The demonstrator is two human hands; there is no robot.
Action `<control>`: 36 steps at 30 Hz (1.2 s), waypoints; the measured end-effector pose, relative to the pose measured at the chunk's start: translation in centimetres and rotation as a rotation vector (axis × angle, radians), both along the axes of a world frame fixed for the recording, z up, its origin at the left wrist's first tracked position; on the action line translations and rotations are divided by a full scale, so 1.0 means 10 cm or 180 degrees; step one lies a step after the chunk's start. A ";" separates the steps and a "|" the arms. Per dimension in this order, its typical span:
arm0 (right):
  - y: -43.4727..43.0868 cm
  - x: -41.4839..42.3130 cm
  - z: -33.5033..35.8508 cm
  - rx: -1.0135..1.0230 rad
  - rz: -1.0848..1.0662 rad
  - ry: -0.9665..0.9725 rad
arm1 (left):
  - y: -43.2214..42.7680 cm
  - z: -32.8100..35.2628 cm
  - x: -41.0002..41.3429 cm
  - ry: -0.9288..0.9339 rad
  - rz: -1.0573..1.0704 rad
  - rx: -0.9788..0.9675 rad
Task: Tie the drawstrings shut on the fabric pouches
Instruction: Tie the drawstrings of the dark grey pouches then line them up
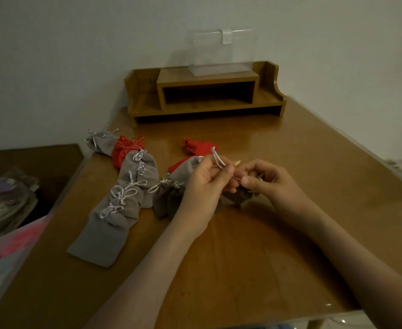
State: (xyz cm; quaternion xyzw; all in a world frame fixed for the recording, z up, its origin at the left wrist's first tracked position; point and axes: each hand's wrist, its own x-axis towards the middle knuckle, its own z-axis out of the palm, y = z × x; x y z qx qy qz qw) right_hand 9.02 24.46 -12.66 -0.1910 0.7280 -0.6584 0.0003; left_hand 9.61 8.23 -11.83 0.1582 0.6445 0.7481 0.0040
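Observation:
My left hand [204, 184] pinches a white drawstring [218, 159] that loops up over its fingers. My right hand [266, 180] pinches the other end of the cord close beside it. Under both hands hangs a dark grey pouch [239, 197], mostly hidden. A row of grey pouches [121, 205] with white bows lies overlapped to the left. Red pouches lie behind: one [124, 150] at the row's far end, one [198, 146] at mid table. More grey pouches [169, 200] and a red one [179, 163] lie by my left hand.
The wooden table [242, 245] carries a wooden shelf organiser [204, 91] at the back with a clear plastic box [221, 52] on top. Left of the table, stacked plates [2, 203] and pink plastic [21, 238] sit lower down.

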 end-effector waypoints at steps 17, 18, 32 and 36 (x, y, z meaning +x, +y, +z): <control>0.05 -0.04 0.01 -0.0569 0.0838 -0.0849 | -0.05 -0.04 -0.03 0.0367 0.0467 -0.0578; 0.05 -0.05 -0.01 -0.0599 0.0728 -0.0834 | -0.05 -0.05 -0.04 0.0307 0.0456 -0.0710; 0.00 -0.09 -0.10 -0.0714 0.0244 -0.0439 | 0.01 -0.09 0.02 -0.0042 0.0357 -0.0973; -0.03 -0.01 -0.06 -0.0248 0.0097 0.0017 | 0.02 -0.08 0.03 -0.0325 0.0337 -0.0709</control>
